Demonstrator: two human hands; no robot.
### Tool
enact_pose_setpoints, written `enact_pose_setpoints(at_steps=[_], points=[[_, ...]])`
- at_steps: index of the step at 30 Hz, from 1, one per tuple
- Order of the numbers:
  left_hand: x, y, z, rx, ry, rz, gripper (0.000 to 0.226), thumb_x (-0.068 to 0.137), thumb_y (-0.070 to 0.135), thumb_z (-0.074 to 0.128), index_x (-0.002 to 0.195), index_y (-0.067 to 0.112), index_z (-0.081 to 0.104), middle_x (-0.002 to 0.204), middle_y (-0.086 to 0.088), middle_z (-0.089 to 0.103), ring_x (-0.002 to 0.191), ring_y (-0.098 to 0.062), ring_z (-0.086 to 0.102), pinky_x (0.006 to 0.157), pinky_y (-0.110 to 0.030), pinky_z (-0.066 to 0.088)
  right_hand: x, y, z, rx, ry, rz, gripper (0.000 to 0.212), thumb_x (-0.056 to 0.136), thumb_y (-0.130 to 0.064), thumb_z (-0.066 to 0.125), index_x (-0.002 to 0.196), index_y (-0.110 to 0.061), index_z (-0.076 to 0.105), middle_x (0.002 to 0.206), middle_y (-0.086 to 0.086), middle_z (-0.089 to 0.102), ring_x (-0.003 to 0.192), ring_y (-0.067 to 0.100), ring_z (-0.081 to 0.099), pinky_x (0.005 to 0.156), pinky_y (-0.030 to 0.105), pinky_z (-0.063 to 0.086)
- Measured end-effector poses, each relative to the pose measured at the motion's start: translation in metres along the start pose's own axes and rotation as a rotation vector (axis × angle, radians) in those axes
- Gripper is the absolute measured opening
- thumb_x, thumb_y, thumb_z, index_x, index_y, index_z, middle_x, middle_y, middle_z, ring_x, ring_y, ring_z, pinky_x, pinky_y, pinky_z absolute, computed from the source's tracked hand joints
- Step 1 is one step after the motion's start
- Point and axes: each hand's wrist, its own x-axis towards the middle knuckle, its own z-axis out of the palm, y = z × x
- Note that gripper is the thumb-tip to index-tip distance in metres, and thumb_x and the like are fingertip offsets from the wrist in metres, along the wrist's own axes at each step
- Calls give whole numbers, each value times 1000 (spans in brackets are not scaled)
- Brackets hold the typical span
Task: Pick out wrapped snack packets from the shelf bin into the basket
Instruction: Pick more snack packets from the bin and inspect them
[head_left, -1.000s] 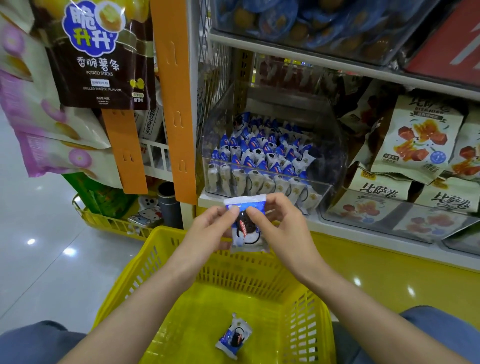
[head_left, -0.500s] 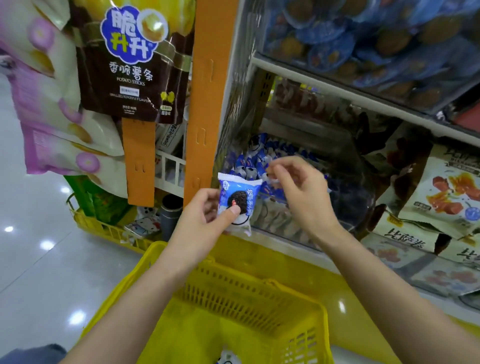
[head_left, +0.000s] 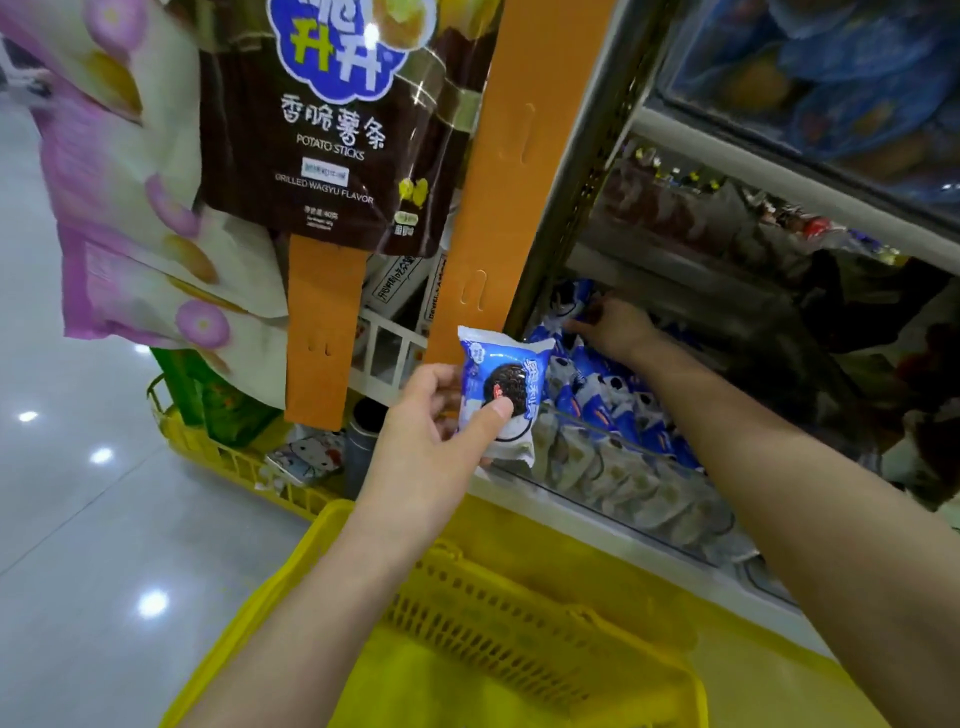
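Observation:
My left hand (head_left: 431, 431) holds a blue and white snack packet (head_left: 503, 384) with a dark cookie picture, thumb pressed on its front, above the far rim of the yellow basket (head_left: 467, 587). My right hand (head_left: 613, 325) is inside the clear shelf bin (head_left: 613, 499), its fingers down among several blue and white packets (head_left: 623, 410) at the back left. Whether those fingers grip a packet is hidden. The basket's floor is mostly out of view.
An orange shelf upright (head_left: 498, 208) stands just left of the bin. A brown potato-stick bag (head_left: 332, 130) and pink bags (head_left: 119, 218) hang at the left. A second yellow basket (head_left: 218, 457) with goods sits on the grey floor. Dark bins fill the shelf to the right.
My right hand let go of the packet and reached back into the bin. My left hand kept the packet and rose slightly. The view swung up and left, closer to the shelf.

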Motion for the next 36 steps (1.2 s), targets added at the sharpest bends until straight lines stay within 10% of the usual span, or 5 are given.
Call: enact_pose_setpoints(at_steps=[5,16,21,28,36], points=[[0,1,-4,11,-8,0,20,85,24,63,100,29,51,103,3,66,96,-15,63,87,-42,53,4,-5,-1,20,-27,65,38,89,-29,61,110,3,60,109,21,63,100,32,58,73,31,40],[-15,0,-3,-64,6,-69,21,92,20,54,111,17,45,97,1,65,80,-9,66,55,-20,55,-84,-20,-49,504,558,-140,18,89,-26,60,102,-13,59,84,-5,61,78,6,59,70,19,45],[-27,-2,3,-113,-51,-212,20,96,25,47,113,16,46,106,-4,61,77,-12,65,59,-25,55,-159,-28,-54,897,299,-113,14,88,-16,62,101,-15,59,81,-4,61,62,-5,59,54,9,45],[-50,2,15,-259,-339,-366,76,62,54,62,126,19,44,123,-8,58,106,-28,62,69,-36,57,-233,-40,-27,1050,-96,-32,11,88,-13,60,98,-17,57,83,2,65,62,2,59,54,16,49],[-52,3,11,-279,-323,-232,29,89,24,57,118,23,55,104,0,71,91,-19,69,69,-32,59,-244,-35,-28,867,24,-65,30,95,-23,49,124,-19,51,111,-13,59,97,-8,56,86,12,47]])
